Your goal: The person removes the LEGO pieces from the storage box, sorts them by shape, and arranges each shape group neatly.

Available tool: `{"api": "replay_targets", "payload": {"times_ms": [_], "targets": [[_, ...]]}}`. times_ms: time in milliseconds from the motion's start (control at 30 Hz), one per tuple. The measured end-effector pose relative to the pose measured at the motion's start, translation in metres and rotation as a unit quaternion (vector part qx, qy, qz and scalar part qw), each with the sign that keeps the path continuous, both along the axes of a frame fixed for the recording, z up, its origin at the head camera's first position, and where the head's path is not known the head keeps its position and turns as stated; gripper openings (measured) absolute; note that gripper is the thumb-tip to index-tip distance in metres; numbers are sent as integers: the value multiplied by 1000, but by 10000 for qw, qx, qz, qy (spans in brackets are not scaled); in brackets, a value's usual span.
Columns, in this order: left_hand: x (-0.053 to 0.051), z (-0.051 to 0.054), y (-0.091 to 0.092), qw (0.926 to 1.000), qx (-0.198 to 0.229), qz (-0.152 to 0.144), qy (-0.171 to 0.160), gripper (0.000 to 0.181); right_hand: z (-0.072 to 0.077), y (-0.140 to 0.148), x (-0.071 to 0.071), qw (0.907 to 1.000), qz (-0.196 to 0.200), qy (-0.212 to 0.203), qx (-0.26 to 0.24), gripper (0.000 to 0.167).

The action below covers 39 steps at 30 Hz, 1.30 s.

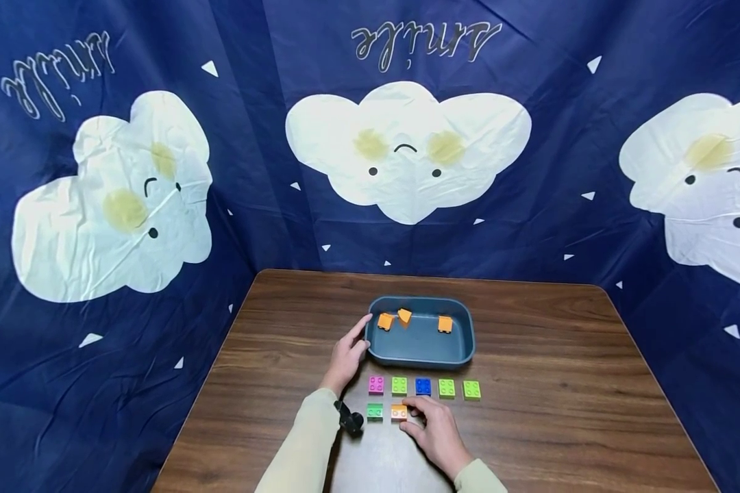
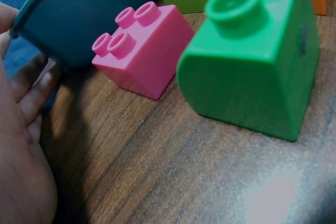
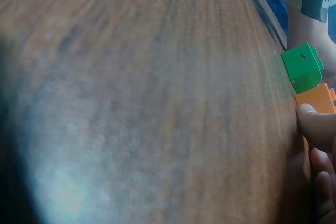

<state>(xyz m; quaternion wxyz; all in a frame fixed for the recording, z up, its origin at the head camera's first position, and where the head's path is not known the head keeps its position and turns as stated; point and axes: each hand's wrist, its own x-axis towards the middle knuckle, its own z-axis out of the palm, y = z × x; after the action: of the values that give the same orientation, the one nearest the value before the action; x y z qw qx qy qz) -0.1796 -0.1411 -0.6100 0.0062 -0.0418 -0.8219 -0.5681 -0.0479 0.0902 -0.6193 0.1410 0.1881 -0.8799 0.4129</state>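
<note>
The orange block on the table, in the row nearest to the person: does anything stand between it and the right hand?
Nothing visible does: the right hand touches the orange block with its fingers. The green block stands on the opposite side.

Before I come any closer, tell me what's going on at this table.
A person's right hand pinches an orange block just right of a green block. Their left hand touches the left side of a blue tray, in which three orange pieces lie. Between the tray and that pair stands a row of five blocks.
</note>
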Motion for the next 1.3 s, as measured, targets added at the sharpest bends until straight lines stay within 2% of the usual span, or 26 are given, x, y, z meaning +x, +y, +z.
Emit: {"api": "replay_targets", "payload": {"times_ms": [600,800,1000,1067,1167,1300], "targets": [[-1,1,0,9999,43,7,91,63,1,1,-1,9999,22,-113,-51,38],[0,0,0,9999,120,-9,4,63,0,2,-2,10000,34,-82,-21,38],[1,-2,0,9999,134,-23,18,63,3,9,2,9995,248,-85,-186,44],[1,-4,0,9999,121,-28,19,63,7,14,5,9994,293,-39,-205,47],[1,-5,-1,9999,127,1,7,62,24,23,3,9999,136,62,25,45],[0,-4,0,9999,69,62,60,63,58,39,-19,9987,-95,273,412,38]]}}
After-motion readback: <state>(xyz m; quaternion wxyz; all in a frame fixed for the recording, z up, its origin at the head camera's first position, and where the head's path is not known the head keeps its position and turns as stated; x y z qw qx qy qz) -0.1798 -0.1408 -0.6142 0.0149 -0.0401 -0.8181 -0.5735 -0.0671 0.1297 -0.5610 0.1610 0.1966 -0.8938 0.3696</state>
